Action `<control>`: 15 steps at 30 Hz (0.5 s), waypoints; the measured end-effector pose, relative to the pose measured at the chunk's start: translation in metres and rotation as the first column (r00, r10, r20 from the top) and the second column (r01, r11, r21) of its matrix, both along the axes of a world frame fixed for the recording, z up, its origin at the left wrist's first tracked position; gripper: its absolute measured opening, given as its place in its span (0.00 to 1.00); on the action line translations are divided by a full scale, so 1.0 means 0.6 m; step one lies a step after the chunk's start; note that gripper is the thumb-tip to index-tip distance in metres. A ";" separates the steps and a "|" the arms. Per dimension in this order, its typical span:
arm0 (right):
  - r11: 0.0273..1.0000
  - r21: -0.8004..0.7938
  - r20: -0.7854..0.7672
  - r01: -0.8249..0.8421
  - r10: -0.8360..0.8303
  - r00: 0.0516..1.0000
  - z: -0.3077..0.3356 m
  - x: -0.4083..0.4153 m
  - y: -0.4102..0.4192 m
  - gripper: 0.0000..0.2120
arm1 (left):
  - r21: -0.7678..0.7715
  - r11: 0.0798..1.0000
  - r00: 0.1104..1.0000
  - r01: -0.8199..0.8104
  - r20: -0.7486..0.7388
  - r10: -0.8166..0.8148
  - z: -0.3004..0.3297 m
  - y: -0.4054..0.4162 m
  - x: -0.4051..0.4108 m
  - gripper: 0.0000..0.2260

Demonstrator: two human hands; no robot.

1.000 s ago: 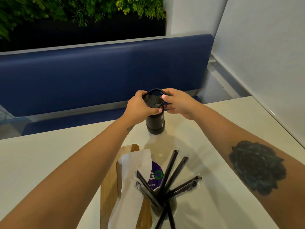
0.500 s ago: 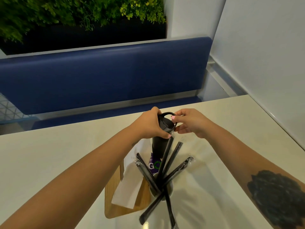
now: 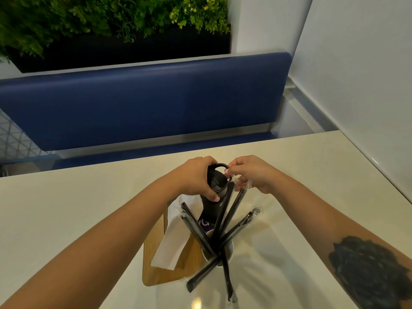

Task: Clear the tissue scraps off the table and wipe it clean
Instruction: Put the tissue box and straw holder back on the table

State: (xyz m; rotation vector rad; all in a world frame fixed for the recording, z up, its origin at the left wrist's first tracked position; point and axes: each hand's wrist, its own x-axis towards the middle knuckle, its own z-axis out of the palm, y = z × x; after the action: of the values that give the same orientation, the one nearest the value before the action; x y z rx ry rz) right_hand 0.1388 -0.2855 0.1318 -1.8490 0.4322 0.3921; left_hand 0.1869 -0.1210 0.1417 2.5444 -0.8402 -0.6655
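I read the left hand (image 3: 196, 177) as wrapped round the upper body of a matte black cylindrical bottle (image 3: 215, 197), thumb across its front. The right hand (image 3: 252, 172) pinches the bottle's looped lid handle at the top w/ curled fingertips. Bottle is tilted, lower end hidden behind a fan of black straws (image 3: 223, 228) in clear crinkled wrappers, standing in a small white cup (image 3: 229, 248).

Task item: a white tissue sheet (image 3: 171, 239), thin, flat, lies on a pale wooden board (image 3: 156, 259) w/ rounded corners, just left of the cup; a purple printed item shows partly on the board behind the straws.

Surface: smooth cream table (image 3: 66, 208), slight gloss. Room: blue padded bench (image 3: 145, 101) opposite, green foliage planter (image 3: 89, 18) above it, plain white wall at right.
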 end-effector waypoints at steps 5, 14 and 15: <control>1.000 0.018 -0.011 -0.024 0.024 1.000 -0.006 0.006 0.004 0.04 | 0.009 1.000 1.000 -0.009 -0.023 0.010 -0.001 0.011 -0.001 0.37; 0.995 0.052 -0.037 -0.082 0.084 0.996 -0.004 0.010 0.004 0.05 | 0.029 0.999 0.999 0.022 -0.038 -0.021 0.005 0.020 0.003 0.35; 0.994 0.048 -0.041 -0.097 0.099 0.994 -0.004 0.009 0.003 0.05 | 0.033 0.999 0.999 0.031 -0.038 -0.030 0.006 0.020 0.002 0.35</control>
State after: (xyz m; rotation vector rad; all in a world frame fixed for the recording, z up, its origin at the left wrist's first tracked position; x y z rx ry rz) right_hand 0.1442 -0.2836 0.1293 -1.8244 0.3592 0.5056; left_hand 0.1882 -0.1089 0.1454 2.5454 -0.8633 -0.7409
